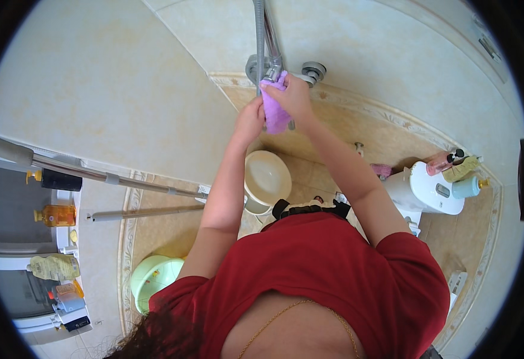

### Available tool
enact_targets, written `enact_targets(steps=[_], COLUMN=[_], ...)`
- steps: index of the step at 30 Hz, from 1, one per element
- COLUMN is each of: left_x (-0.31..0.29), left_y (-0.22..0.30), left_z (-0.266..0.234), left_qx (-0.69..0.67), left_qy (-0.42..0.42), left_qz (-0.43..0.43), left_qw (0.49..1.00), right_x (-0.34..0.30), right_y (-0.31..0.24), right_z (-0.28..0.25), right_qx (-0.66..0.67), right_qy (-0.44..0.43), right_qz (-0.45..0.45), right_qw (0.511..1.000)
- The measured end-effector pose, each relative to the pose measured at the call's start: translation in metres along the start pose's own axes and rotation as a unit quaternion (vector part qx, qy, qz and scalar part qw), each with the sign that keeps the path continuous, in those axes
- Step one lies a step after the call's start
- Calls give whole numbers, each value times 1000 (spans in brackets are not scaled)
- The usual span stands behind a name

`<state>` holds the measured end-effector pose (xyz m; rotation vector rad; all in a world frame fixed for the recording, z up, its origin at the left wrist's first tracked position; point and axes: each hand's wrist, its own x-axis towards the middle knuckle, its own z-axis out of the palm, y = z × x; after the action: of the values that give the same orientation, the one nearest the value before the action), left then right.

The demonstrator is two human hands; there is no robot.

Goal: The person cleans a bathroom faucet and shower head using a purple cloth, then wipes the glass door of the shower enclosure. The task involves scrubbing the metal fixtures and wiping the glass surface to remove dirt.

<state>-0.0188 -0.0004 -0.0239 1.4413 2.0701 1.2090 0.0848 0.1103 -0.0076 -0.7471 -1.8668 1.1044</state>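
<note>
A purple cloth [277,115] is wrapped against the lower part of a chrome shower mixer [274,64] on the tiled wall. My right hand [296,99] grips the cloth's upper right side, thumb laid across its front. At the cloth's left edge, my left hand [250,122] is closed, its fingertips partly hidden behind the fabric. A grey shower hose [259,36] runs upward beside the chrome riser pipe [270,33]. To the right of the mixer sits a round chrome wall fitting [314,70].
Below my hands a cream basin [267,179] stands on the floor. A green basin [154,275] is at lower left, under two long poles [112,178]. Several bottles line the window ledge, including an amber pump bottle [58,215]. At right, a white toilet tank [438,186] carries more bottles.
</note>
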Motion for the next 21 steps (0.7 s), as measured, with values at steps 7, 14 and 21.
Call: enact_targets(steps=[7, 14, 21], left_x=[-5, -4, -7], left_y=[-2, 7, 8], left_z=[4, -2, -18], left_qx=[-15, -61, -83], left_qy=[45, -16, 121], left_qz=[51, -19, -4], left_qw=[998, 998, 989], right_x=[1, 5, 4], right_y=[-6, 10, 8], right_z=[-7, -8, -44], right_qx=[19, -99, -14], right_qy=[-26, -40, -33], right_qz=[30, -49, -29], right_qw=[999, 993, 999])
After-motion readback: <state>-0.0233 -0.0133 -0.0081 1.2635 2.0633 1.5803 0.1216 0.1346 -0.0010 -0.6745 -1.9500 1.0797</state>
